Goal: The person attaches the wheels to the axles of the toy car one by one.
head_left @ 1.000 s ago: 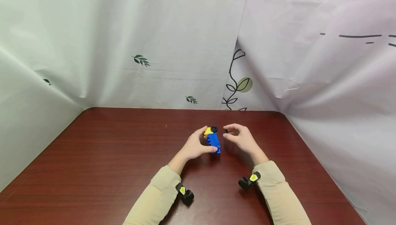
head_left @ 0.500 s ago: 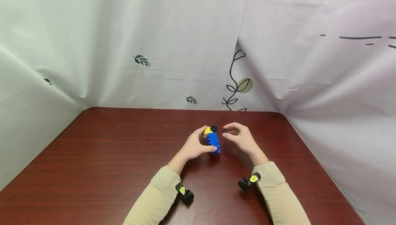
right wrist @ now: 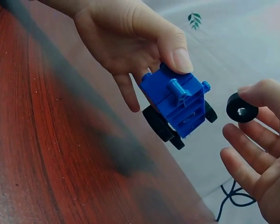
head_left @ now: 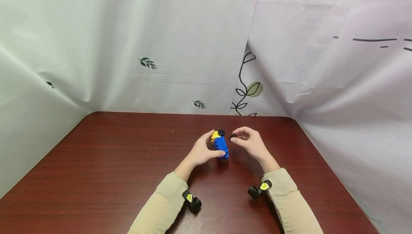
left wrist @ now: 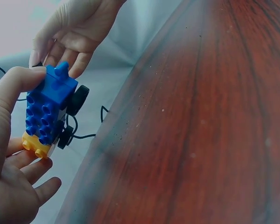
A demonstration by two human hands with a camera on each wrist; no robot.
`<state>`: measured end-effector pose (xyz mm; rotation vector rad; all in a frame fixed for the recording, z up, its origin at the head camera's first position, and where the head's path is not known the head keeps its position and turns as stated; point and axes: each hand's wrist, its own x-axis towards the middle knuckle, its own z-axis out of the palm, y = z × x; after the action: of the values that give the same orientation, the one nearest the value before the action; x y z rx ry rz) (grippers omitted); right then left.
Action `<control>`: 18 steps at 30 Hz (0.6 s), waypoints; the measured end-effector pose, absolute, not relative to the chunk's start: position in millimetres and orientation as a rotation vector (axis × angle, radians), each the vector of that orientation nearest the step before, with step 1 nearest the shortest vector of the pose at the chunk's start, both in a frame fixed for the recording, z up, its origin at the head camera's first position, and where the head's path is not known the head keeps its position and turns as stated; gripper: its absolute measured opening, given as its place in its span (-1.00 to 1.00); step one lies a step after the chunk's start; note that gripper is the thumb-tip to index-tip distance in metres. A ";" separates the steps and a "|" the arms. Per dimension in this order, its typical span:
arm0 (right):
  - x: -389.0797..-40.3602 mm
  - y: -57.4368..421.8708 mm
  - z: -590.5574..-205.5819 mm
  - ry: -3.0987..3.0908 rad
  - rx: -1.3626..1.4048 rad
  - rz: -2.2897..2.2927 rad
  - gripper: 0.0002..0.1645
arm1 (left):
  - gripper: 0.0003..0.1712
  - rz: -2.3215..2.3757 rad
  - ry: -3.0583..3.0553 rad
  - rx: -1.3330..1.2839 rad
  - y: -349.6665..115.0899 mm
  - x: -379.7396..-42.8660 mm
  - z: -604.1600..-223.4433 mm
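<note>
My left hand (head_left: 200, 151) holds a small toy brick car (head_left: 220, 146), blue with a yellow end, thumb at its blue end and fingers at the yellow end. The left wrist view shows studs on the blue body (left wrist: 44, 102) and two black wheels on one side. On the opposite side, in the right wrist view, a fitted wheel (right wrist: 211, 113) and a bare blue peg (right wrist: 206, 87) show. Thumb and fingers of my right hand (head_left: 252, 144) pinch a loose black wheel (right wrist: 234, 107), its centre hole visible, a short gap away from the car's peg side.
Both hands are over the far part of a dark red-brown wooden table (head_left: 112, 169). Behind it hangs a pale cloth (head_left: 180, 40) with printed leaves. Each sleeve cuff carries a black wrist camera. A thin black cable (right wrist: 235, 196) loops beyond the table edge.
The loose wheel has turned between my right fingers and come slightly left, closer to the car. My left hand and the car have barely shifted.
</note>
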<state>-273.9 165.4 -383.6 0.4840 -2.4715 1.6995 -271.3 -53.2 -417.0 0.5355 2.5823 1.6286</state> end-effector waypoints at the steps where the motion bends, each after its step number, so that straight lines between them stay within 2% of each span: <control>1: -273.9 165.3 -383.8 -2.466 0.489 1.693 -0.65 | 0.13 1.632 2.583 0.532 -53.3 -271.2 -416.9; 9: -270.4 163.5 -378.4 -2.450 0.509 1.753 -0.72 | 0.09 1.662 2.577 0.501 -53.8 -270.9 -415.9; 18: -250.6 154.7 -354.3 -2.453 0.579 1.776 -0.73 | 0.08 1.731 2.544 0.550 -54.8 -272.0 -416.2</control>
<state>-250.6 154.7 -354.3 0.5787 -2.4534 1.7758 -272.0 -54.8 -416.2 0.5499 2.5441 1.7312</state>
